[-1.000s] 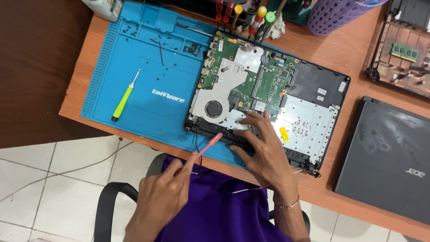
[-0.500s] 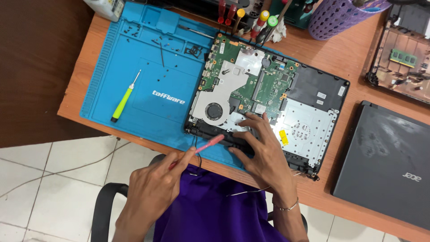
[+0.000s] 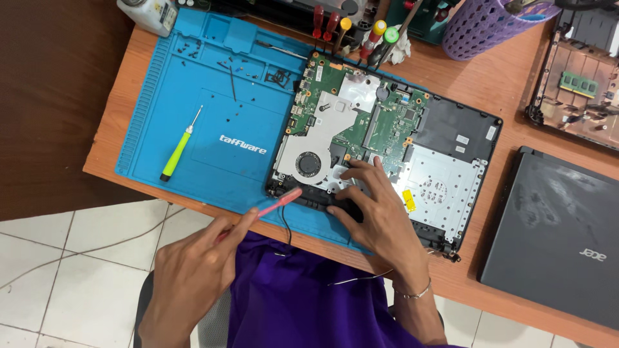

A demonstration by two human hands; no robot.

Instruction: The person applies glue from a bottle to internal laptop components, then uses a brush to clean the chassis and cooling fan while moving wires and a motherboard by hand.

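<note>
An opened laptop base (image 3: 445,135) lies on a blue work mat (image 3: 193,96), its green circuit board (image 3: 387,122) and round fan (image 3: 308,162) exposed. My left hand (image 3: 193,270) holds a pink screwdriver (image 3: 278,201); its tip rests at the laptop's near left corner, beside a black wire. My right hand (image 3: 377,206) presses flat on the near edge of the laptop, fingers spread over a black strip just right of the fan.
A green-handled screwdriver (image 3: 175,154) and several small screws (image 3: 245,67) lie on the mat. Screwdrivers with coloured handles (image 3: 358,32) and a purple basket (image 3: 490,26) stand at the back. A closed grey laptop (image 3: 561,238) and another opened chassis (image 3: 580,84) sit at right.
My left hand has shifted slightly left and down, keeping the pink screwdriver's tip at the laptop's near left corner. My right hand stays pressed on the near edge.
</note>
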